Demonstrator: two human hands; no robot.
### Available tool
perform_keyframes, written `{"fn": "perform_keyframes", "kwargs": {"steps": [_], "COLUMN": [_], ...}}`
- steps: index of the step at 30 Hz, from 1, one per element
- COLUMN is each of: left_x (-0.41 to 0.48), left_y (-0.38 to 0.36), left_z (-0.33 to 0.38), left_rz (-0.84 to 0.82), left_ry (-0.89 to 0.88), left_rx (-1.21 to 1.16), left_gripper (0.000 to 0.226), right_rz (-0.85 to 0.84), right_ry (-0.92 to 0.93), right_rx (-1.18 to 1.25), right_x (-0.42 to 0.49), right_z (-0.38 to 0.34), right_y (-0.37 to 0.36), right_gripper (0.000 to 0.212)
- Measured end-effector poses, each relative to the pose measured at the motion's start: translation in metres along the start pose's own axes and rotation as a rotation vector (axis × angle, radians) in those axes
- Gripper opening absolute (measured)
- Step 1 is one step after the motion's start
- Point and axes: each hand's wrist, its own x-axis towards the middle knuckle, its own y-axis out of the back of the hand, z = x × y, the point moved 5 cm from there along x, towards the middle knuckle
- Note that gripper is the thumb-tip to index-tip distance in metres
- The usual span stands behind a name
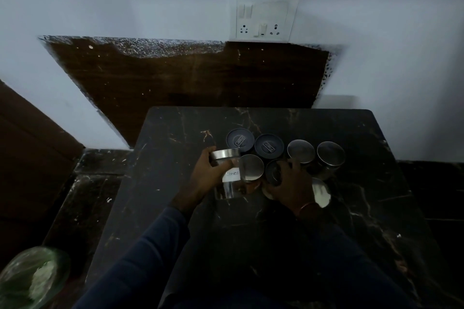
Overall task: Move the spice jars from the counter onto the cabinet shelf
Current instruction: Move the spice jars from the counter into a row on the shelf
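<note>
Several spice jars stand clustered on a dark marble counter [351,208]. My left hand [208,178] grips a clear glass jar [229,173] with a steel lid and a white handwritten label, lifted slightly and tilted. My right hand [291,185] curls round a dark-lidded jar [275,172] in the middle of the cluster. Behind stand two jars with dark plastic lids [240,140] [269,146] and two with steel lids [300,151] [330,154]. Another steel-lidded jar [252,167] sits between my hands, and one more [321,192] sits right of my wrist. No cabinet shelf is in view.
A brown wooden panel [188,83] leans against the white wall behind the counter. A switch and socket plate [263,20] is above it. A brown board [30,158] stands at the left. A green-tinted bag [32,278] lies at the bottom left on the dark floor.
</note>
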Motion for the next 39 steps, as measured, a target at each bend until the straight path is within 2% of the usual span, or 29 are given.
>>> {"fn": "perform_keyframes", "kwargs": {"steps": [4, 6, 9, 11, 13, 15, 18, 23, 25, 27, 28, 31, 33, 35, 37, 39], "left_x": [0.0, 0.001, 0.001, 0.001, 0.0, 0.0, -0.002, -0.004, -0.005, -0.009, -0.011, -0.018, -0.021, -0.023, -0.025, -0.026], "left_y": [0.007, 0.013, 0.019, 0.018, 0.017, 0.016, 0.014, 0.008, 0.006, 0.003, 0.001, -0.006, -0.001, 0.013, 0.031, 0.049], "left_z": [0.003, 0.005, 0.005, 0.004, 0.003, 0.002, 0.002, 0.008, 0.011, 0.019, 0.025, 0.05, 0.075, 0.105, 0.139, 0.182], "left_rz": [0.032, 0.048, 0.059, 0.046, 0.041, 0.031, 0.011, -0.041, -0.078, -0.106, -0.117, -0.133, -0.115, -0.065, -0.014, -0.008], "left_ry": [-0.011, -0.017, -0.013, -0.004, -0.01, -0.011, -0.019, -0.039, -0.048, -0.066, -0.09, -0.176, -0.233, -0.285, -0.344, -0.437], "left_rx": [-0.071, -0.096, -0.123, -0.135, -0.127, -0.112, -0.082, -0.04, -0.044, -0.061, -0.074, -0.103, -0.099, -0.083, -0.107, -0.143], "left_gripper": [0.051, 0.047, 0.044, 0.045, 0.046, 0.051, 0.059, 0.085, 0.086, 0.08, 0.075, 0.061, 0.055, 0.06, 0.07, 0.061], "right_rz": [-0.125, -0.099, 0.055, -0.007, -0.091, -0.094, -0.06, -0.176, -0.102, -0.009, -0.028, -0.27, -0.347, -0.346, -0.315, -0.277], "right_ry": [-0.028, 0.003, 0.123, 0.12, 0.037, 0.011, 0.04, 0.004, 0.053, 0.088, 0.08, 0.128, 0.183, 0.171, 0.189, 0.254], "right_rx": [0.429, 0.585, 0.326, 0.289, 0.322, 0.245, 0.176, 0.133, 0.136, 0.334, 0.484, 0.879, 0.92, 1.004, 1.143, 1.236], "right_x": [0.001, 0.001, -0.002, -0.004, -0.007, -0.012, -0.02, -0.017, -0.014, -0.012, -0.011, -0.013, -0.01, -0.001, 0.011, 0.026], "right_z": [0.005, 0.002, -0.004, -0.007, -0.002, 0.0, -0.002, -0.004, -0.013, -0.026, -0.035, -0.072, -0.093, -0.109, -0.127, -0.154], "right_y": [0.021, 0.033, 0.044, 0.035, 0.022, 0.012, 0.0, -0.003, 0.01, 0.032, 0.042, 0.064, 0.075, 0.09, 0.115, 0.152], "right_gripper": [0.075, 0.069, 0.08, 0.089, 0.094, 0.098, 0.095, 0.089, 0.077, 0.066, 0.067, 0.077, 0.067, 0.057, 0.058, 0.063]}}
